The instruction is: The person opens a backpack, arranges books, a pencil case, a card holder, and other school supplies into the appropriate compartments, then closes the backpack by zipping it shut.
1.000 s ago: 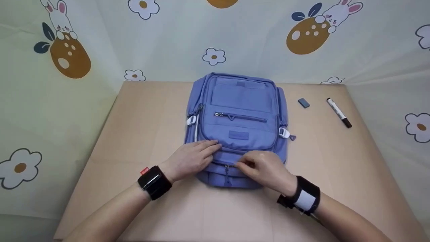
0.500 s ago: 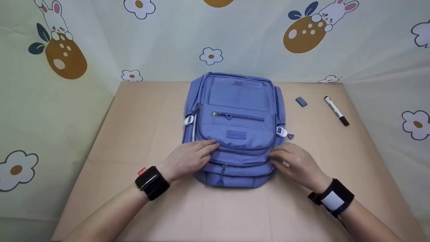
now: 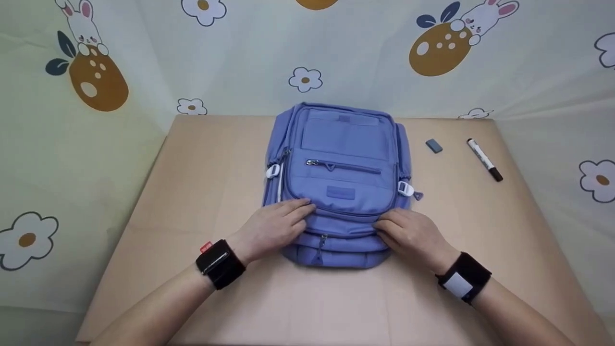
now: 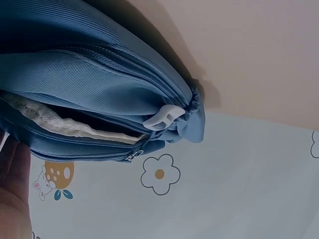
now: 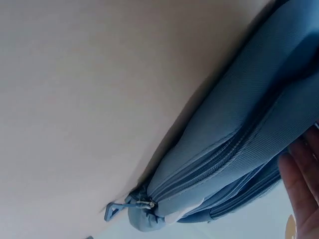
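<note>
A blue backpack (image 3: 346, 139) lies front side up on the table, its top toward the back wall. My left hand (image 3: 271, 228) rests on its lower left part, fingers extended along the bottom edge of the large front pocket. My right hand (image 3: 411, 235) touches the lower right part, fingertips near that same edge. Between the hands, a zipper pull (image 3: 321, 250) hangs at the left of the lower pocket's zipper. In the left wrist view, the front compartment gapes at the side, showing whitish material (image 4: 70, 124) inside, with a metal zipper slider (image 4: 134, 154) at the gap's end.
A small grey-blue eraser-like block (image 3: 434, 146) and a white marker with a black cap (image 3: 484, 159) lie right of the backpack on the brown table (image 3: 192, 192). White buckles (image 3: 405, 188) sit at the backpack's sides. Patterned cloth (image 3: 240, 62) hangs behind and beside the table.
My right hand has left the lower pocket's zipper pull area, moved to the backpack's right edge, then slightly back left onto the bag. My left hand has stayed in place.
</note>
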A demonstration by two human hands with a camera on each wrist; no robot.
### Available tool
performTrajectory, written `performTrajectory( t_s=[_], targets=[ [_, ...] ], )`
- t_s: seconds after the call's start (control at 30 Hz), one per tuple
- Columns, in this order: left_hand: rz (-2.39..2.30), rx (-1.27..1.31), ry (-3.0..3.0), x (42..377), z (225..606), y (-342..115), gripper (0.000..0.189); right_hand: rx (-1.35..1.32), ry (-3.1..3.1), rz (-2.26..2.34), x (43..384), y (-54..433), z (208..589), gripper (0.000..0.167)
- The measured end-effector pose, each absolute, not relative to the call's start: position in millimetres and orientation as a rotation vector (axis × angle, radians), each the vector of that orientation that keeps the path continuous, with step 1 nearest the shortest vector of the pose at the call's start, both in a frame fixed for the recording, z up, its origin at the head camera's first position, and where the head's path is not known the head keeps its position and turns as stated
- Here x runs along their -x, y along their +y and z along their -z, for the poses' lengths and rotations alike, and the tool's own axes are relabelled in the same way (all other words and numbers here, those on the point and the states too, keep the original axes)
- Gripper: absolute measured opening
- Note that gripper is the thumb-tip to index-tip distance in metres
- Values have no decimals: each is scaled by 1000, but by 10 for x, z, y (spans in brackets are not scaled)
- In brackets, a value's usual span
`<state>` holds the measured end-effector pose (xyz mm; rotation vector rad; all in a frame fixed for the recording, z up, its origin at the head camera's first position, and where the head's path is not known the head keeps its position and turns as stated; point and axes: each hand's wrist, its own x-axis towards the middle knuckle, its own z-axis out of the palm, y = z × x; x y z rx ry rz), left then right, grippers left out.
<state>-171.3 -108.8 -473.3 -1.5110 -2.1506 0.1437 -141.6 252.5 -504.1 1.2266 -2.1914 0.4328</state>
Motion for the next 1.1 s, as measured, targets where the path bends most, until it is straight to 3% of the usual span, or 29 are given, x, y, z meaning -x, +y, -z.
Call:
performTrajectory(
  t_s=[0.1,0.27,0.37,0.8,1.1],
  targets=[
    [-9,1469,-2139,1655,4744,-1010,11,-1186,-2215,-448,1408,2516,5050,13],
    [128,1377,-2086,1510,4789,-835,42,-1140,-2225,-466,1408,2509,5059,12],
    [116,1307,-2120,1435,4816,-752,50,-1127,-2217,-488,1406,2506,5063,12],
    [346,1165,-2387,1312,4801,-731,16,-1112,-2204,-515,1394,2497,5065,14],
    [477,1159,-2454,1388,4773,-926,13,-1099,-2213,-459,1422,2539,5079,14]
  ],
)
